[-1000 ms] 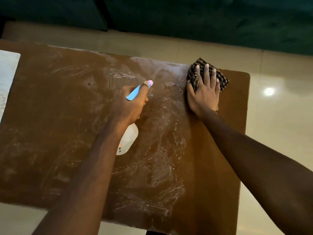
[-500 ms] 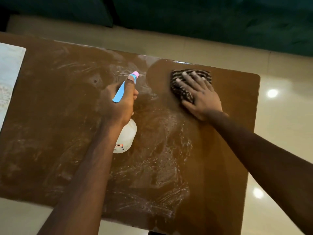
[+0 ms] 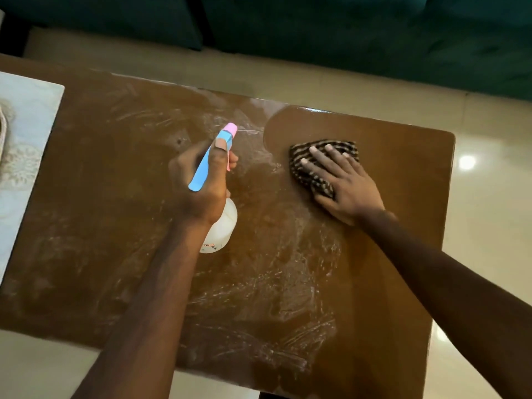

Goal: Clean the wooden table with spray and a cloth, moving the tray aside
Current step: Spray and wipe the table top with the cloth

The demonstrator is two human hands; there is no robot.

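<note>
The wooden table (image 3: 115, 226) is brown and streaked with whitish wet smears across its middle. My left hand (image 3: 201, 182) grips a white spray bottle (image 3: 223, 228) with a blue and pink trigger head, held above the table's centre with the nozzle pointing away from me. My right hand (image 3: 345, 185) presses flat, fingers straight, on a dark striped cloth (image 3: 313, 171) near the far right part of the table. Around the cloth the wood looks wiped and darker. A pale patterned tray (image 3: 26, 156) lies at the table's left end, cut off by the frame.
A dark green sofa (image 3: 345, 36) runs along the far side. Glossy beige floor tiles (image 3: 489, 226) surround the table, with light reflections on the right. The table's right edge lies close to the cloth.
My right hand has slid the cloth from the far right corner leftward and nearer along the table, leaving a wiped arc. The left hand keeps holding the spray bottle over the centre.
</note>
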